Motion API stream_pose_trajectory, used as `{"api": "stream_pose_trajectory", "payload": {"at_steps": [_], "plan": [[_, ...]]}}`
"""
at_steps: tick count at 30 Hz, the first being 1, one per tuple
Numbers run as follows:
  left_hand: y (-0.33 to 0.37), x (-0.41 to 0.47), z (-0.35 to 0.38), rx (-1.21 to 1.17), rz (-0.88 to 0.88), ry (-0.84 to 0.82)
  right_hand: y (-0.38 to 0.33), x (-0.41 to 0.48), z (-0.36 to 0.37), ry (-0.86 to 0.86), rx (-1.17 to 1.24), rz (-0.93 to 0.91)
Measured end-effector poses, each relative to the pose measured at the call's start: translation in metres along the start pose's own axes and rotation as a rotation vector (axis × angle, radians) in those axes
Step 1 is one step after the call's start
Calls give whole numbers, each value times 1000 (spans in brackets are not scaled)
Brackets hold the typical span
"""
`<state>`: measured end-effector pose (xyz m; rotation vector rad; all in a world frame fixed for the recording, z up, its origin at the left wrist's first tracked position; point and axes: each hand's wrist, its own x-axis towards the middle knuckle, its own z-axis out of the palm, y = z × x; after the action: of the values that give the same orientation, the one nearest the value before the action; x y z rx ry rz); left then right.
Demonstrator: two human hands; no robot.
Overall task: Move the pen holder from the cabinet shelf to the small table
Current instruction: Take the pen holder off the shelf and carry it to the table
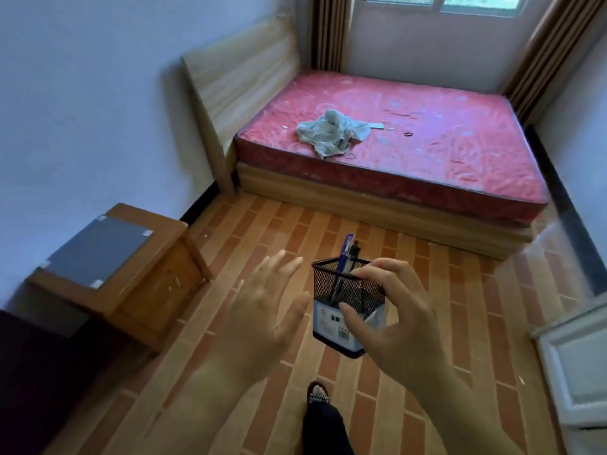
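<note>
- Black wire-mesh pen holder [345, 290], with a white and blue label round its lower half, is hanging in the air in front of us, slightly tilted and held clear of the floor.
- Right hand [394, 320] is grasping the pen holder: we are seeing the thumb pressing on the labelled near face and the index finger curling over the top rim at the right corner.
- Left hand [262, 310] is lying released, fingers straight and spread, its back turned toward us, just beside the holder's left side. We cannot tell whether its thumb is touching the mesh.
- Blue and black pens [349, 249] are standing inside the holder, sticking out above the rim at its far side.
- Small wooden table [98, 254] with a grey panel on top is standing against the left wall, well apart from the holder.
- Brown brick-pattern floor [460, 290] is lying beneath the holder, and a foot in a dark sandal [318, 394] is showing below the hands.
- Bed with a red mattress [427, 142] and a light wooden headboard [243, 83] is standing at the far end under the window, and we are noting a crumpled grey cloth [331, 133] lying on the mattress.
- White panelled door [578, 372] is showing at the right edge.
</note>
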<state>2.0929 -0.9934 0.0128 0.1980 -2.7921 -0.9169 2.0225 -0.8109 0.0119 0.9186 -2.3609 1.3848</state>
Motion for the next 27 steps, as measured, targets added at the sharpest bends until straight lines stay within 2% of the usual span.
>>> {"api": "stream_pose_trajectory", "payload": {"at_steps": [4,12,19,27], "plan": [[-28,75,-12,77,-47,31,31,77,26,-25,22,-6],[-87,170,-44,14,-238,61,64,208,102,-139,113,-111],[-167,208,-89,1,-424,165,62,292,199,-300,194,-183],[-281,283,-158,34,-467,227,43,394,326,-384,202,-238]]}}
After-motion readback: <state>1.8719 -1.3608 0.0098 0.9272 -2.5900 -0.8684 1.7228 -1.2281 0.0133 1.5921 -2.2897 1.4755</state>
